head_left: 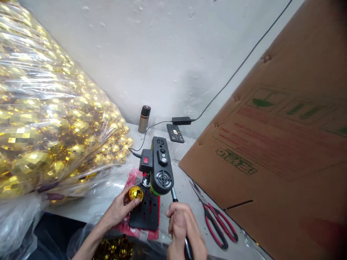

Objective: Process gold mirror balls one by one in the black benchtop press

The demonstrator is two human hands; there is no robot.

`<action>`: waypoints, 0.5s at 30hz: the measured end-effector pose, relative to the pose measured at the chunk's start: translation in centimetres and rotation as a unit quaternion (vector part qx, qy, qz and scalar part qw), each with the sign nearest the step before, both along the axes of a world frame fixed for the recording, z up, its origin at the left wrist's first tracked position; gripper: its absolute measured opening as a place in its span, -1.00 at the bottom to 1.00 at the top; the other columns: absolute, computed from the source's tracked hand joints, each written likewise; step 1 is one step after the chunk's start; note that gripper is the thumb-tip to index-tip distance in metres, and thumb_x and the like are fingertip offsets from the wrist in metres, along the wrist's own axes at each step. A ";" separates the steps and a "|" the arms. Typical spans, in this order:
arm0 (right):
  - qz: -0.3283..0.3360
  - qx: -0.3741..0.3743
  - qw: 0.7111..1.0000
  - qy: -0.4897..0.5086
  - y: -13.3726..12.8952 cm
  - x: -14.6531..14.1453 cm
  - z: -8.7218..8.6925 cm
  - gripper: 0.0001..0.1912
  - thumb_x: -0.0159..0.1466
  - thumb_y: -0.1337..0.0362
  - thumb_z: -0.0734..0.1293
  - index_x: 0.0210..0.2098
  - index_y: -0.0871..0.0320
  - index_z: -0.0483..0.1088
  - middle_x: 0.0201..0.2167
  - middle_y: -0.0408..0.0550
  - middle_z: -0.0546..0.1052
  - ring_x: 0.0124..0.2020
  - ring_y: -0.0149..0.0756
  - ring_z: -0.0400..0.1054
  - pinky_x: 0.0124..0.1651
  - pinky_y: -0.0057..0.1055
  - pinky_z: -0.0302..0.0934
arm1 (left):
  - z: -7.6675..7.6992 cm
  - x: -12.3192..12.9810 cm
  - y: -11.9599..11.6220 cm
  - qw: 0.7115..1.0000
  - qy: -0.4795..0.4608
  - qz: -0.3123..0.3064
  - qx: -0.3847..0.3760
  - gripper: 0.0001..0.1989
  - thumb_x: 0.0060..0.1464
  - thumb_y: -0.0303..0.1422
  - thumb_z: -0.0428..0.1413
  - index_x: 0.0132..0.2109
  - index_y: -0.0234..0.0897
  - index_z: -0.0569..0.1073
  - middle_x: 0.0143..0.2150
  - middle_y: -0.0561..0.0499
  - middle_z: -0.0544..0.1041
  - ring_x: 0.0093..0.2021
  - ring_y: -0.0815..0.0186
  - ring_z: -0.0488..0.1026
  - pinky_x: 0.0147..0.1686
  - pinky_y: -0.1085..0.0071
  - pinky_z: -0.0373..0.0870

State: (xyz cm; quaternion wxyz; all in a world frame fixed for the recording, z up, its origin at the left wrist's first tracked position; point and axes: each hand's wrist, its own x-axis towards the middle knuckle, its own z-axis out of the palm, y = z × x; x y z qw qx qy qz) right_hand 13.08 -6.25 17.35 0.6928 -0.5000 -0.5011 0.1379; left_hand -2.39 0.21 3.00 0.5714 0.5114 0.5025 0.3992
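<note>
A small gold mirror-faceted ball (136,193) is in my left hand (119,209), thumb and fingers closed around it. It is beside the black slotted base (148,220) of a small bench drill press (162,162), near the machine's front end. My right hand (184,231) is wrapped around the black-gripped lever (173,195) on the right side of the machine. A red switch (145,160) sits on the box at its left. The machine's head hides what is beneath it, so I cannot see a bit.
Long-nose pliers (214,216) lie right of the machine, beside a leaning cardboard box (271,144). A clear bag of gold balls (54,137) bulges at left. Behind stand a flask (144,119), a phone (175,133) and a corded power adapter (181,121). Gold pieces (112,249) lie below.
</note>
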 end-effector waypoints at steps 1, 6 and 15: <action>0.002 -0.002 1.000 -0.006 0.0 0.1 -0.1 -0.65 0.52 0.38 0.19 -0.43 0.09 0.26 -0.50 -0.17 0.36 -0.50 -0.42 0.25 -0.40 -0.35 0.03 | 0.2 0.1 -0.1 1.000 0.015 -0.001 0.012 -0.34 0.03 0.03 0.33 0.19 -0.22 0.52 0.06 -0.15 0.68 0.03 -0.04 0.61 0.03 0.18 0.53; 0.005 0.004 1.000 -0.017 -0.1 0.2 -0.3 -0.67 0.51 0.39 0.20 -0.41 0.10 0.29 -0.50 -0.18 0.36 -0.50 -0.41 0.25 -0.41 -0.35 0.01 | 1.3 1.7 -0.4 0.988 0.129 -0.004 0.087 -0.43 -0.07 -0.22 0.39 0.13 -0.12 0.58 0.04 -0.15 0.70 0.05 -0.12 0.61 0.14 0.05 0.47; 0.005 -0.015 1.000 0.016 -0.3 -0.2 -0.2 -0.68 0.53 0.34 0.20 -0.39 0.10 0.32 -0.47 -0.21 0.37 -0.49 -0.43 0.23 -0.37 -0.37 0.04 | 1.5 3.5 -1.0 0.979 0.170 0.008 0.113 -0.44 -0.06 -0.29 0.37 0.14 -0.11 0.55 0.01 -0.20 0.70 -0.01 -0.19 0.64 0.00 -0.01 0.52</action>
